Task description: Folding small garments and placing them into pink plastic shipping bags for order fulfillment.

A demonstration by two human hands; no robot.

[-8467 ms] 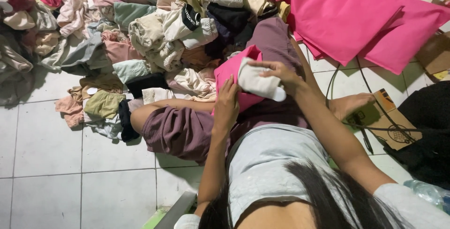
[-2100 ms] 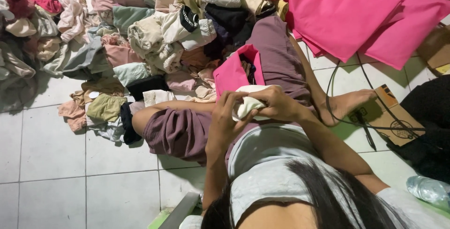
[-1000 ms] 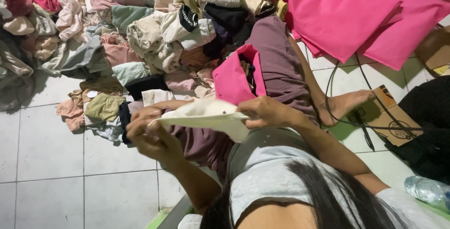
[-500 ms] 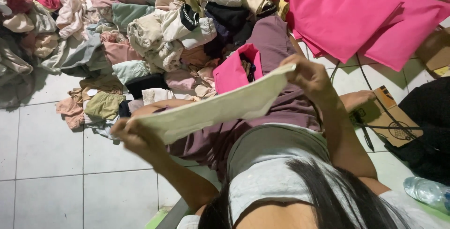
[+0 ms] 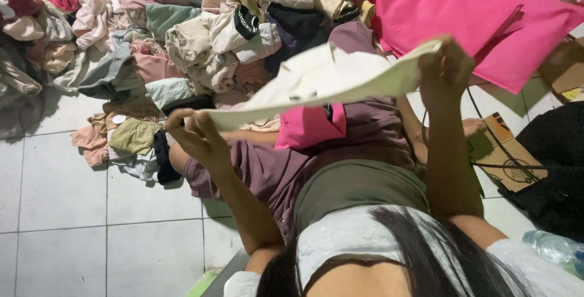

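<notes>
I hold a cream-white garment (image 5: 328,78) stretched out flat above my lap. My left hand (image 5: 193,136) grips its lower left corner. Higher up, my right hand (image 5: 447,69) pinches its right corner. Under the cloth a bright pink bag (image 5: 310,125) lies on my lap over mauve shorts (image 5: 286,166). My legs reach toward a big heap of clothes (image 5: 201,35) on the tiled floor.
A stack of pink cloth bags (image 5: 474,11) lies at the upper right. A flat cardboard piece (image 5: 508,154) with a black cable, a dark bag (image 5: 556,163) and a plastic bottle (image 5: 556,248) sit at the right. White floor tiles (image 5: 73,212) spread at the left.
The small rolled white cloth was unfolded between both hands. In the last second the hands drew apart and rose, the right hand going highest, stretching the garment wide.
</notes>
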